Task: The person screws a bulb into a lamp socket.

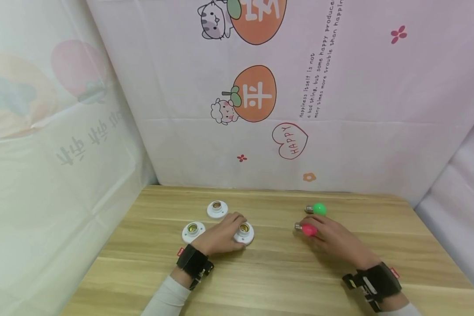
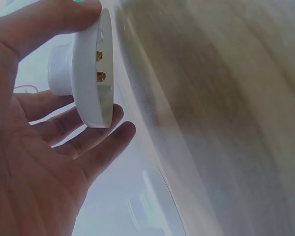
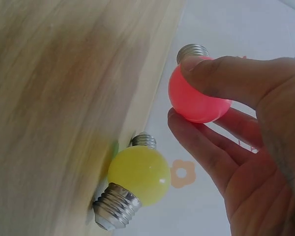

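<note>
My left hand (image 1: 222, 235) grips the rim of a white round lamp socket (image 1: 245, 239) between thumb and fingers. In the left wrist view this socket (image 2: 86, 73) is tilted off the wood, brass screws showing on its underside. To the right, my right hand (image 1: 335, 237) pinches a pink-red light bulb (image 1: 309, 230), its metal screw base pointing left. The right wrist view shows a yellow bulb (image 3: 140, 172) lying on the table below that hand; the hand hides it in the head view. Just beyond the hand lies a green bulb (image 1: 320, 209).
Two more white lamp sockets stand face up near my left hand: one at the back (image 1: 217, 213), another at the left (image 1: 187, 237). The wooden table (image 1: 268, 281) meets a printed cloth wall (image 1: 189, 145) behind and cloth at both sides.
</note>
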`<state>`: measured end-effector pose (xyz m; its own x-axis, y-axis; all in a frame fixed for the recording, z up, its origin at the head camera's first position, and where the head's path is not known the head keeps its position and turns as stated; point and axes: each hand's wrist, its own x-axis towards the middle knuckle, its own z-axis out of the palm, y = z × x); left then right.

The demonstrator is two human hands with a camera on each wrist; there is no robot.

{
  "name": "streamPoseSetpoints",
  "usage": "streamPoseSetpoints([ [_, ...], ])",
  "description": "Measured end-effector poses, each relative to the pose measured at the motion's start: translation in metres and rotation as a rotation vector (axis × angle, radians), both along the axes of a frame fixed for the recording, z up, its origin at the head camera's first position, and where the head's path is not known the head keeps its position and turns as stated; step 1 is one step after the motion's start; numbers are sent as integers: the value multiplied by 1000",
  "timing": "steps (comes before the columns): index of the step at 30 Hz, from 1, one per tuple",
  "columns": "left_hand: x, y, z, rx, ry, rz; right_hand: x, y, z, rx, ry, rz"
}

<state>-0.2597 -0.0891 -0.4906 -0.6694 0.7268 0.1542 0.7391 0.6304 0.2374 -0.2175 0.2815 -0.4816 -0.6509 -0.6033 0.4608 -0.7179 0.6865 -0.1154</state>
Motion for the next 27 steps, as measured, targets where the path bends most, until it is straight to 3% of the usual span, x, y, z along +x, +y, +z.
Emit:
streamPoseSetpoints([
  [13, 0, 4, 1, 52, -24, -14, 3, -6, 8, 9, 32, 1],
  [27, 0, 4, 0, 44, -4, -13, 3, -10, 12, 12, 48, 30],
])
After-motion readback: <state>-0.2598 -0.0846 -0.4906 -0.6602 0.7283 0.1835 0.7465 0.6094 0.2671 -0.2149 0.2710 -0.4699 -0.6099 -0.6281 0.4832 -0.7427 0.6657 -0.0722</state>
